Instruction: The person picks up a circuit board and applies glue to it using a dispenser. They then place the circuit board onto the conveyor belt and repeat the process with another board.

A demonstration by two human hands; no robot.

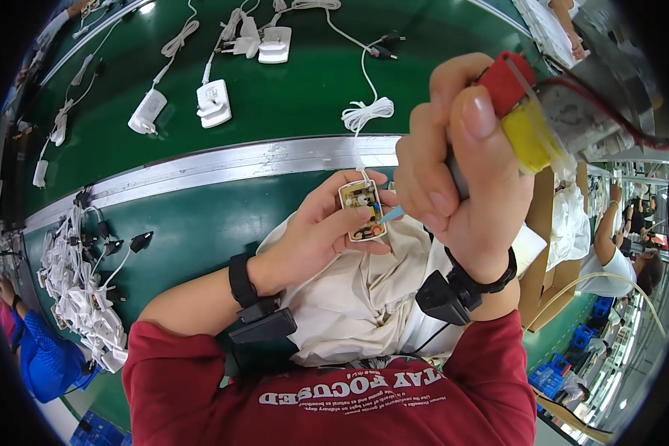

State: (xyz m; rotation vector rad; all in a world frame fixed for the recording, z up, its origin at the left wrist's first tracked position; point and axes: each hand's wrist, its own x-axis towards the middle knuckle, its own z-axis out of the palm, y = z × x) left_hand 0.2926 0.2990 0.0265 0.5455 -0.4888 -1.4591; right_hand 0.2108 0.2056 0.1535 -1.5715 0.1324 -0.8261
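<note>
My left hand [310,236] holds an opened white power adapter [362,199] over my lap, thumb across its edge and fingers behind it. Its circuit board faces up, with small components showing, and a white cable runs from its far end to a coiled bundle [367,113]. My right hand [464,167] is wrapped around a dispensing gun with red and yellow parts [531,137]. From below that hand a pale blue tapered nozzle [392,215] points at the board's right edge; whether it touches cannot be told. The hand hides the gun's middle.
Several white adapters [214,102] with cables lie on the green conveyor [275,100] beyond a metal rail [223,165]. A heap of cabled adapters [82,290] sits on the bench at left. Cream cloth [357,297] covers my lap. At right stands a cardboard box [539,275]; other people are around.
</note>
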